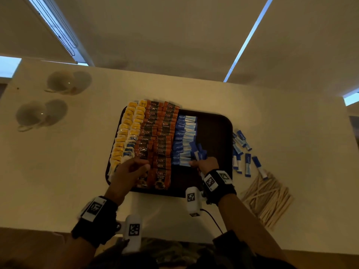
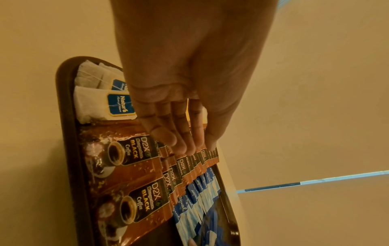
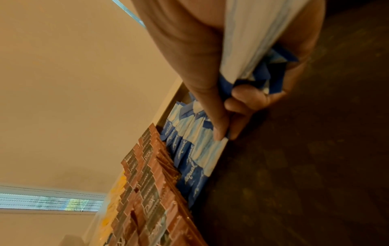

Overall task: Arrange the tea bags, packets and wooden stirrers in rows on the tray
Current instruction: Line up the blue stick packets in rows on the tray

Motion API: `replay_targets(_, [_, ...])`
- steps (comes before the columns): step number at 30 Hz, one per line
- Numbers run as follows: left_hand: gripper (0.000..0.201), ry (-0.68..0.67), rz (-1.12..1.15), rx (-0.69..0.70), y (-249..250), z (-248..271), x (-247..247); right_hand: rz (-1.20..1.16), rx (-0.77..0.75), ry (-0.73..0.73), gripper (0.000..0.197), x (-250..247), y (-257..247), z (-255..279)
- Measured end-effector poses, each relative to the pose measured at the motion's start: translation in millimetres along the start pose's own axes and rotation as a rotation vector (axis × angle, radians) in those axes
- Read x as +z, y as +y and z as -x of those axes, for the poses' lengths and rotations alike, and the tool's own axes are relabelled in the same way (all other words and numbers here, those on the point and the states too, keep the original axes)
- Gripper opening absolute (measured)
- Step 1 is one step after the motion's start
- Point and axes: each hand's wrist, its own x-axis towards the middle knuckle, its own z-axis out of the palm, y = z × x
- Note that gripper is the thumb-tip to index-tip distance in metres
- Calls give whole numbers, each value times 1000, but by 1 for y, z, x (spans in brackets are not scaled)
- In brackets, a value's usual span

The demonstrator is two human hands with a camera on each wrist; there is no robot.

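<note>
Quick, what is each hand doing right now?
Left hand: open, straight fingers resting on the coffee packets.
Right hand: gripping a bundle of blue packets.

The right third of the tray [image 1: 217,136] is bare dark surface, open from its far rim to its near rim, bounded on the left by the row of blue packets [image 1: 184,140] and, beyond that, the brown coffee packets [image 1: 161,136] and tea bags [image 1: 128,133]. On the table [image 1: 77,181] just right of the tray, loose blue packets [image 1: 243,152] and a heap of wooden stirrers [image 1: 268,197] block the way. Two cups [image 1: 46,100] stand well apart at far left, with open table between them and the tray.
</note>
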Motion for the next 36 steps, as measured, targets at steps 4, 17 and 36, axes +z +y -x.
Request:
replay_targets(4, [12, -31, -22, 19, 2, 0, -1, 30, -19, 33, 32, 1, 2, -1])
replay_targets(17, [9, -60, -164, 131, 6, -6, 5, -71, -182, -65, 20, -10, 10, 30])
replay_targets(36, [11, -186, -54, 258, 50, -16, 35, -225, -263, -571, 32, -16, 4, 82])
